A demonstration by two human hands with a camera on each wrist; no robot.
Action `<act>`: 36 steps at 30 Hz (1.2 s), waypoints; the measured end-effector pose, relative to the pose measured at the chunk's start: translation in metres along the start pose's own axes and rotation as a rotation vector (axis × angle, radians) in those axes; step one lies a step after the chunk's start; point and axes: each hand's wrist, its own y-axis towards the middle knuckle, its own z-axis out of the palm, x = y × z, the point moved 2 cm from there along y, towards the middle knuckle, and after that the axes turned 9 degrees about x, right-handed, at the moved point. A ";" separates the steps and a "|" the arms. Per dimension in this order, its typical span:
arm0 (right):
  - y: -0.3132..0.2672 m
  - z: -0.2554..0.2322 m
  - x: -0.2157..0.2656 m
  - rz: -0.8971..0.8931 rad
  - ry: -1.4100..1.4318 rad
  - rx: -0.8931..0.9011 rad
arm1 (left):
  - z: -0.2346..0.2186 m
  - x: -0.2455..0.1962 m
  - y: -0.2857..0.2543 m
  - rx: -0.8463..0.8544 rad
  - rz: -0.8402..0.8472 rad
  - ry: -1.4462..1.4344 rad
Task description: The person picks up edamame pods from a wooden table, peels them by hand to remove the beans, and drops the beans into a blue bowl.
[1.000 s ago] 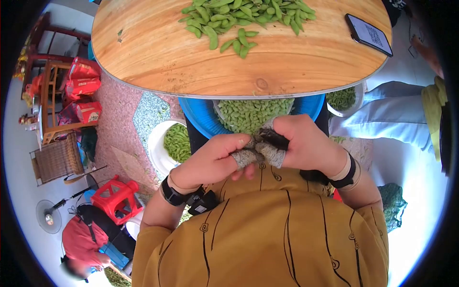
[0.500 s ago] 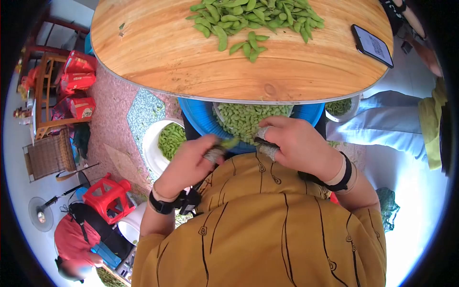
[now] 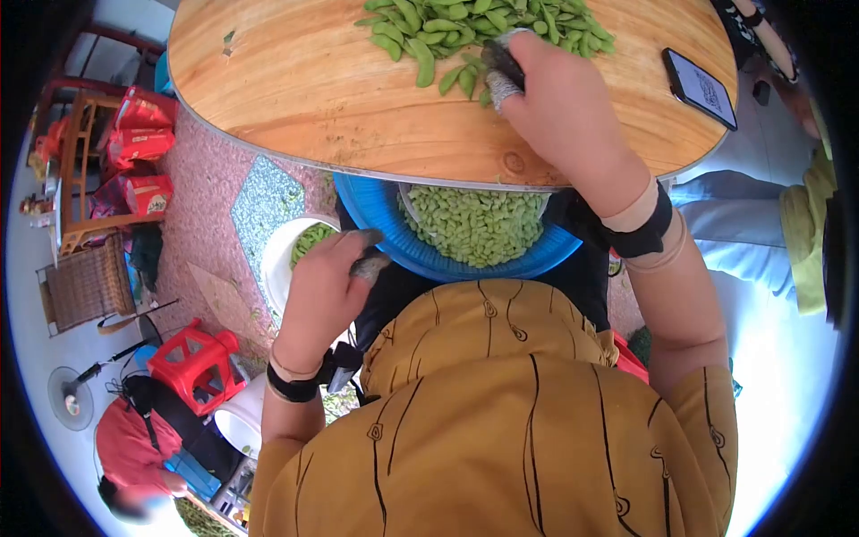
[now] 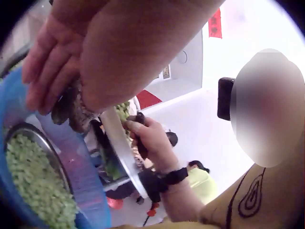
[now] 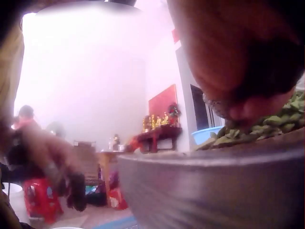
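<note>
My right hand (image 3: 568,107) reaches over the table, its wrapped thumb and forefinger down at the green soybean pods (image 3: 438,36). In the right wrist view its fingertips meet the pods (image 5: 279,120); I cannot tell whether they pinch one. Grey, dark-stained wraps cover the thumb and forefinger of both hands. My left hand (image 3: 327,282) hangs beside the white bucket (image 3: 279,259), fingers loosely bent, with nothing seen in them. The left wrist view shows its fingers (image 4: 45,71) over the blue basin's side. Shelled beans (image 3: 474,224) fill a bowl inside the blue basin (image 3: 380,215).
The round wooden table (image 3: 295,98) overhangs the basin's far side. A phone (image 3: 700,88) lies at its right edge. On the left stand a red stool (image 3: 192,362) and a white tub (image 3: 243,413), near a seated person in red (image 3: 134,438). Another person's legs (image 3: 734,215) are at right.
Both hands were together over the basin, then drew apart, the left with a blurred green pod. The right hand has moved forward to the pods; the left has moved towards the bucket, no pod visible now.
</note>
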 end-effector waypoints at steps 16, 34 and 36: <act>-0.092 -0.007 0.032 0.034 0.614 -0.021 | 0.009 -0.083 0.056 0.005 0.067 -1.183; -0.100 -0.027 0.016 0.272 1.221 0.494 | 0.019 -0.077 0.053 -0.117 0.408 -0.559; -0.101 -0.024 0.014 0.358 1.331 0.566 | 0.016 -0.077 0.052 -0.144 0.443 -0.443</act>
